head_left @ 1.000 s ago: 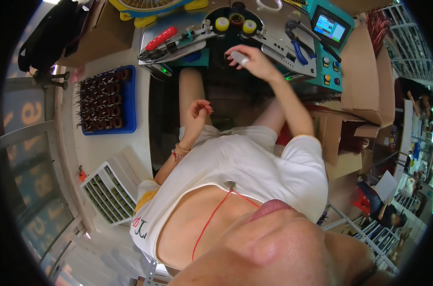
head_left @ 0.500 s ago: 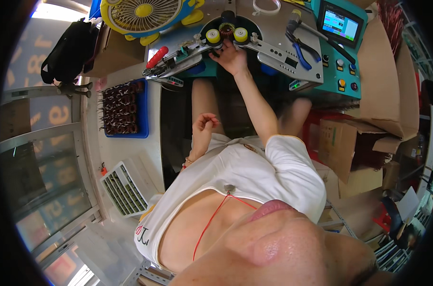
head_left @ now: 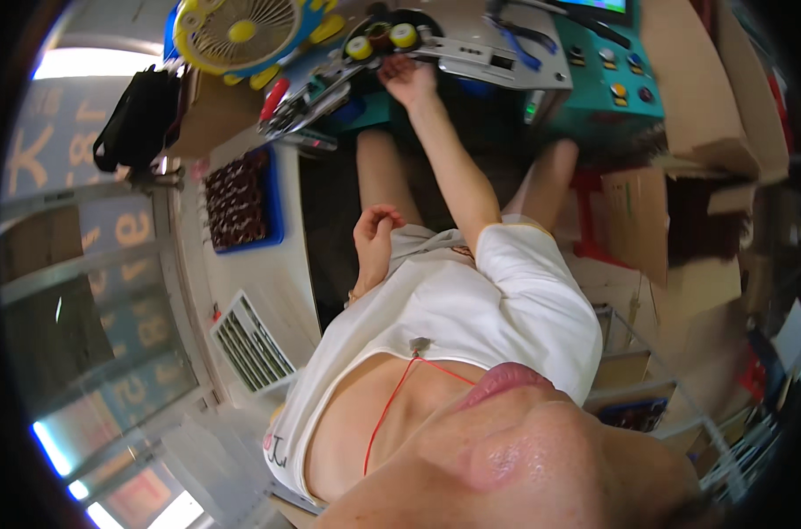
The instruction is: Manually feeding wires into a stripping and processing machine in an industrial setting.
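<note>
My right hand [head_left: 409,82] reaches forward, palm up, to the winding machine. Its fingers are bent just below two yellow-and-white rollers [head_left: 404,35], beside a dark ring-shaped coil [head_left: 379,37] that sits between them. Whatever lies between the fingertips is too small and blurred to make out. My left hand [head_left: 376,236] hovers above my lap, its fingers loosely curled and apart, with nothing visible in it. The machine's metal arm [head_left: 475,57] extends to the right of the rollers.
A yellow-and-blue fan [head_left: 242,33] stands at the far left. A blue tray [head_left: 277,234] of wound coils lies on the left bench. Blue-handled pliers [head_left: 519,48] rest near the teal control box [head_left: 594,110]. Cardboard boxes [head_left: 634,216] stand at right.
The whole view has shifted and turned, so the machine sits higher and further left in the picture. My right hand stays by the rollers; my left hand keeps nearly the same pose.
</note>
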The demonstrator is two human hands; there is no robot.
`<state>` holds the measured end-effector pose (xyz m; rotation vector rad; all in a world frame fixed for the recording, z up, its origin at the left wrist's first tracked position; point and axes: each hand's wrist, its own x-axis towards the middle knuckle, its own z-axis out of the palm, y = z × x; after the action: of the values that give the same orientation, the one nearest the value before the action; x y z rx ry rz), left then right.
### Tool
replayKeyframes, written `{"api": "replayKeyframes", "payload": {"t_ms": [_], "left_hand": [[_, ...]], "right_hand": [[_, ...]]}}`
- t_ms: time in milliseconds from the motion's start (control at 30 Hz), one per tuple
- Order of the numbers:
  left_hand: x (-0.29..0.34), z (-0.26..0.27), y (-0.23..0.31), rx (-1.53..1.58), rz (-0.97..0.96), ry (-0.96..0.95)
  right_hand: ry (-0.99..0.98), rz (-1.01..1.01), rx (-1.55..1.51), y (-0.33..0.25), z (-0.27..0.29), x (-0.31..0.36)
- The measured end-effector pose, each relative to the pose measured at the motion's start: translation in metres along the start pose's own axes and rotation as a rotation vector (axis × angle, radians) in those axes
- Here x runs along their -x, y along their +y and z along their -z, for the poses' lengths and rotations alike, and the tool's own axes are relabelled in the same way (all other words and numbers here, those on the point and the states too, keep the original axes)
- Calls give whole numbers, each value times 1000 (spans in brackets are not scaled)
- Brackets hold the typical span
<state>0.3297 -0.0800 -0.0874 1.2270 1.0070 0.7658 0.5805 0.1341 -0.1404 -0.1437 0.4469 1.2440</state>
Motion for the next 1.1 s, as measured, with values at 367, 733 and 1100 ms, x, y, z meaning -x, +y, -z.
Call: {"api": "replayKeyframes", "payload": {"t_ms": [367, 733, 1100], "left_hand": [[-27, 1, -38, 1, 166, -110], [-91, -58, -25, -46, 129, -230], [-105, -44, -40, -48, 276, -34]], "right_hand": [[-748, -239, 1783, -168, -73, 203], [359, 1487, 1875, -520, -272, 123], [861, 1604, 1890, -547, -298, 70]]}}
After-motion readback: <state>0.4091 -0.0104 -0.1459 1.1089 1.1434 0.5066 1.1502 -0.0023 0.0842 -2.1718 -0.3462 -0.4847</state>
